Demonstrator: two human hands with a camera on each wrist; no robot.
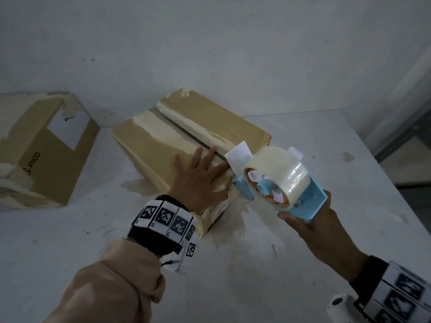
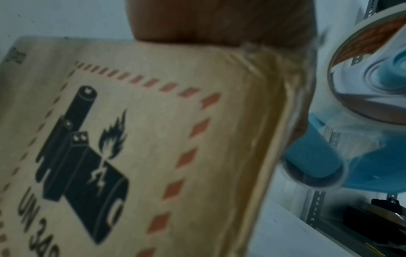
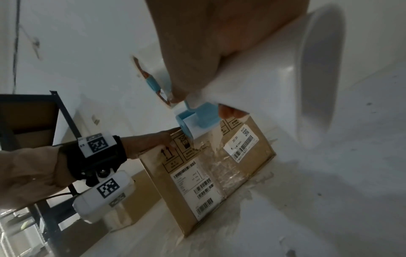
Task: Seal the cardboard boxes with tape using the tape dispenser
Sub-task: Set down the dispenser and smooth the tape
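A closed cardboard box (image 1: 186, 127) stands on the white table, its top seam edged with torn old tape. My left hand (image 1: 198, 176) lies flat on the box's near top corner, fingers spread and straight. My right hand (image 1: 310, 227) grips the handle of a blue tape dispenser (image 1: 277, 180) loaded with a clear tape roll, held in the air at the box's near right corner. The dispenser's blue roller (image 3: 195, 123) is next to the box's end face (image 3: 219, 168), right beside my left fingers. The left wrist view shows the box side (image 2: 153, 139) with a battery warning label and the dispenser (image 2: 351, 139) close by.
A second cardboard box (image 1: 44, 150), marked PICO with a white label, lies at the table's left against the wall. Torn tape scraps and stains cover the white table (image 1: 303, 264) around the near box. A dark metal shelf (image 3: 33, 121) stands beyond the table edge.
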